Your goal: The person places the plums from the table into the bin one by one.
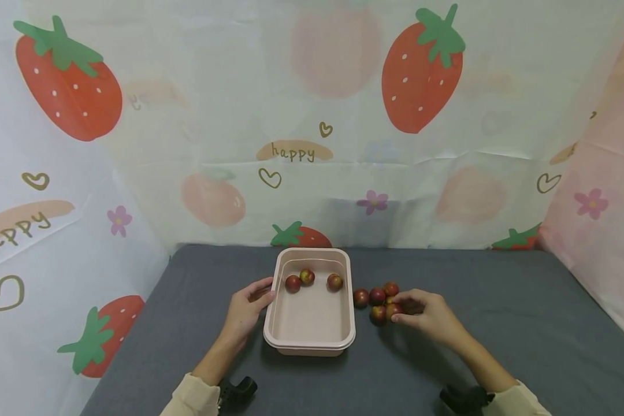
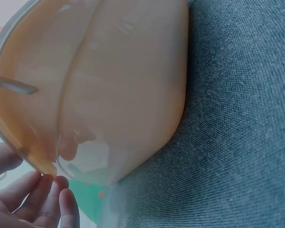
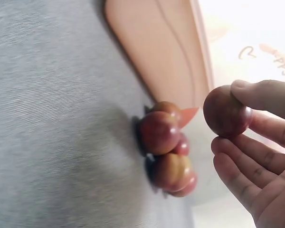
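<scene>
A beige rectangular plastic box stands on the dark cloth, with three reddish plums inside, one of them a yellow-patched plum. My left hand holds the box by its left rim; in the left wrist view, fingertips touch the rim. To the right of the box, my right hand pinches a dark red plum between thumb and fingers. In the right wrist view this plum is up off the cloth. Beside it, several loose plums lie in a cluster close to the box's right side.
The grey cloth-covered table stretches to both sides of the box. Behind it hangs a pale curtain printed with strawberries and hearts. Both wrists wear black straps, such as the right strap.
</scene>
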Demonstrator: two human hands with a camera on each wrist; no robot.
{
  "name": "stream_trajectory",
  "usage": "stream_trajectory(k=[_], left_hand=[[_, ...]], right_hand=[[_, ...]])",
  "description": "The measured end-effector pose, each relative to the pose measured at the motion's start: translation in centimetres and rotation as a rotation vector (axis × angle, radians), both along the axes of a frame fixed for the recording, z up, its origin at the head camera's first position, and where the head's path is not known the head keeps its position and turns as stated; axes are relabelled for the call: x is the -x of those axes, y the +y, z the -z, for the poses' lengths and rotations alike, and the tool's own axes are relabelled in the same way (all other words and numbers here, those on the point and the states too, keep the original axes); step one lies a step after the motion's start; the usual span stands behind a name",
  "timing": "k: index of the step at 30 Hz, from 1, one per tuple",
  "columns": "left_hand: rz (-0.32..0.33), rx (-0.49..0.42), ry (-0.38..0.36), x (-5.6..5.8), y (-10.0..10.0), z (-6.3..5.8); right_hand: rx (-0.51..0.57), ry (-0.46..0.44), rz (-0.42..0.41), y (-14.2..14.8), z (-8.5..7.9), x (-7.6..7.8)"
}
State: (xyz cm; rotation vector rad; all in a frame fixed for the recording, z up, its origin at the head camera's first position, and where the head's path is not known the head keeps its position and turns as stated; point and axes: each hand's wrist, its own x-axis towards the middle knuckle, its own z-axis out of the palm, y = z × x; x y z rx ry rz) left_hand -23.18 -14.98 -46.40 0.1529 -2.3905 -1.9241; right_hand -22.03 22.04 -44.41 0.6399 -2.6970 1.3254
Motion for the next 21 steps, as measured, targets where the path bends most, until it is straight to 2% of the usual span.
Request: stream_trajectory(k=[9, 21], left_hand=[[0.004, -0.005, 0.006, 0.1, 0.0, 0.1], [0.011, -0.018, 0.025, 0.1, 0.0, 0.2]], right_hand=[[0.023, 0.030, -0.012, -0.5, -1.8, 0.9], [0.015, -0.007, -0.036, -2.8, -3.6, 2.7]])
